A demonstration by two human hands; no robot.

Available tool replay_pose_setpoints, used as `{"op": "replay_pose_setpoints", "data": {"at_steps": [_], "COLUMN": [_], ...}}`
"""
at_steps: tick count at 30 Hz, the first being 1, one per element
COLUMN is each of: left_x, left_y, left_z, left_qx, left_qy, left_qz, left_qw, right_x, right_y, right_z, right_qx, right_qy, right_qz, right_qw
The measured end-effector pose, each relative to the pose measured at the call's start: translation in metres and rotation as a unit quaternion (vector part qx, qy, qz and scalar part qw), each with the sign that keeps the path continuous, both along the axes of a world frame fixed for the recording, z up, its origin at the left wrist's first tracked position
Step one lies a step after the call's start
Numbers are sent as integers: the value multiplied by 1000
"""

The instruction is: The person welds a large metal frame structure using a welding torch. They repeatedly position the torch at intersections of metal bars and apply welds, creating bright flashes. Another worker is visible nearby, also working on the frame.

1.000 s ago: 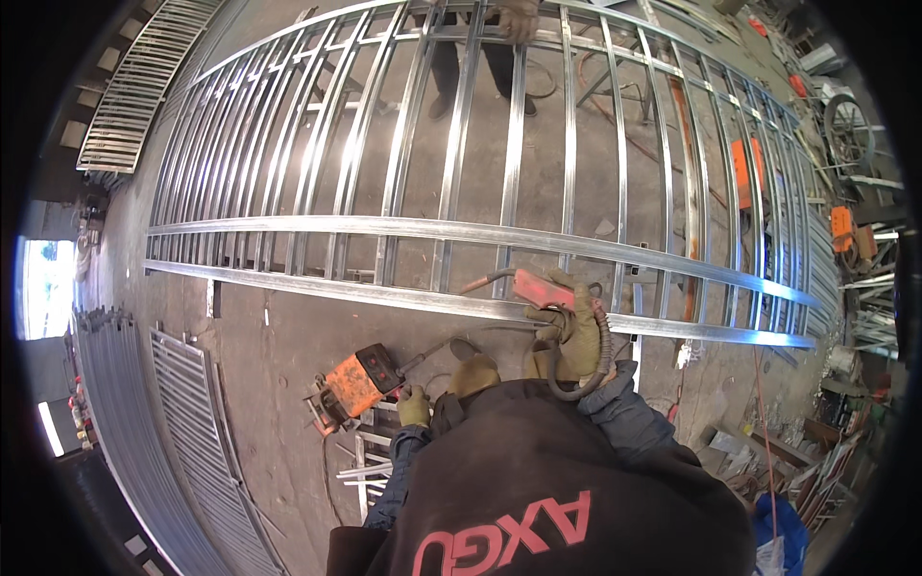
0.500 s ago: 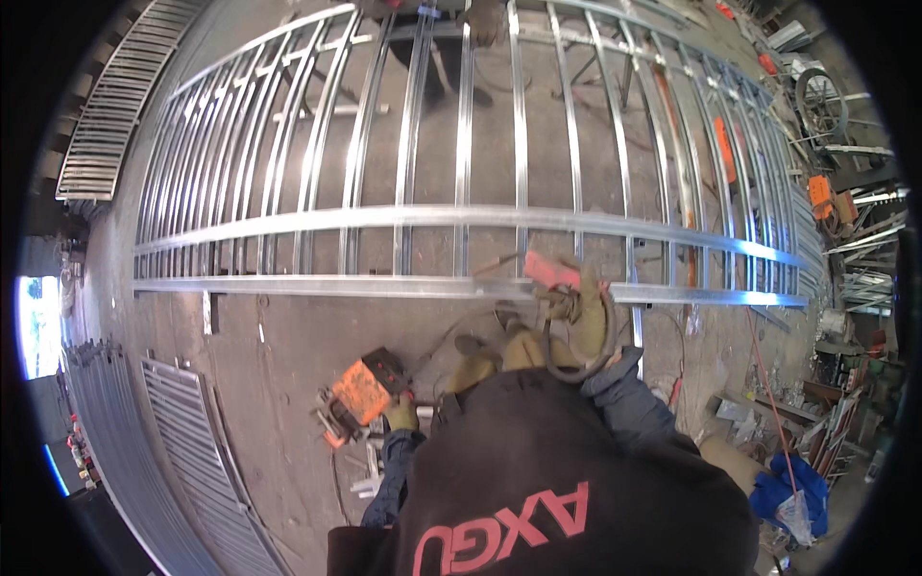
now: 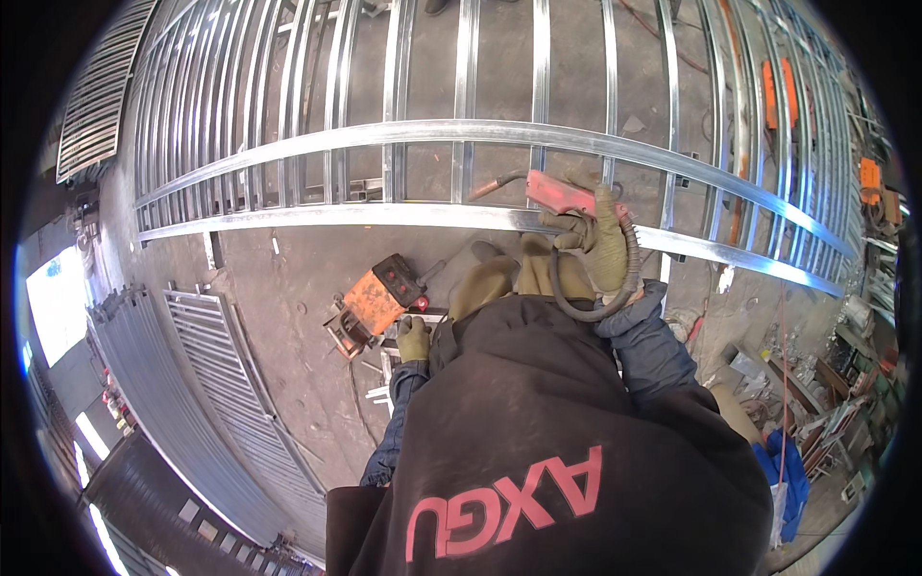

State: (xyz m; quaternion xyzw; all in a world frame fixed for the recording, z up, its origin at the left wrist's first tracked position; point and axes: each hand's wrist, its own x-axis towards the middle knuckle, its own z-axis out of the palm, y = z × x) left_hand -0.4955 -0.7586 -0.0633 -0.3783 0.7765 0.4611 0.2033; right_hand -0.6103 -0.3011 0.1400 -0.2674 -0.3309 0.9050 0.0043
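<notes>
Over the near edge of a long, shiny silver metal frame with many parallel bars, I see a red, angular welding torch with a thin, curved neck pointing left; from my distant view I cannot tell whether it touches the metal. I have the right hand, in an olive-tan work glove, closed around the torch's rear part. A dark, ribbed hose runs from there and loops below the hand, on the wearer's side of the frame.

Well nearer the wearer than the frame is the left hand, in a similar glove, its fingers bent; I cannot tell whether it grips anything. Just beside it, between it and the frame, sits a scuffed orange box-shaped machine with a black panel. Short silver metal pieces lie close by, farther from the frame.

Outward, toward the wearer from the frame's left end, I make out a grey slatted metal panel beside a stack of long grey bars. Toward the wearer from its right end lies a crumpled blue bag near mixed scrap.
</notes>
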Motion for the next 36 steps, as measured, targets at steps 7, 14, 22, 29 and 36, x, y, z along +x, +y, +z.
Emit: {"op": "replay_pose_setpoints", "data": {"at_steps": [7, 14, 22, 29, 36], "left_x": [-12, -16, -10, -23, -27], "left_y": [32, 40, 35, 51, 62], "left_z": [49, 41, 37, 71, 88], "left_qx": [-106, -13, -22, -54, -131], "left_qy": [-14, -74, -60, -15, 23], "left_qz": [-119, -5, -24, -147, -261], "left_qw": [987, 997, 998, 987, 956], "right_x": [-13, -20, -26, -34, -38], "right_y": [12, 20, 24, 27, 35], "right_z": [-12, -17, -13, 0, 0], "right_qx": [-68, -75, -61, -41, -46], "right_qy": [-33, -36, -37, 20, 2], "right_qz": [10, 7, 26, 34, 79], "right_qw": [997, 996, 997, 998, 996]}}
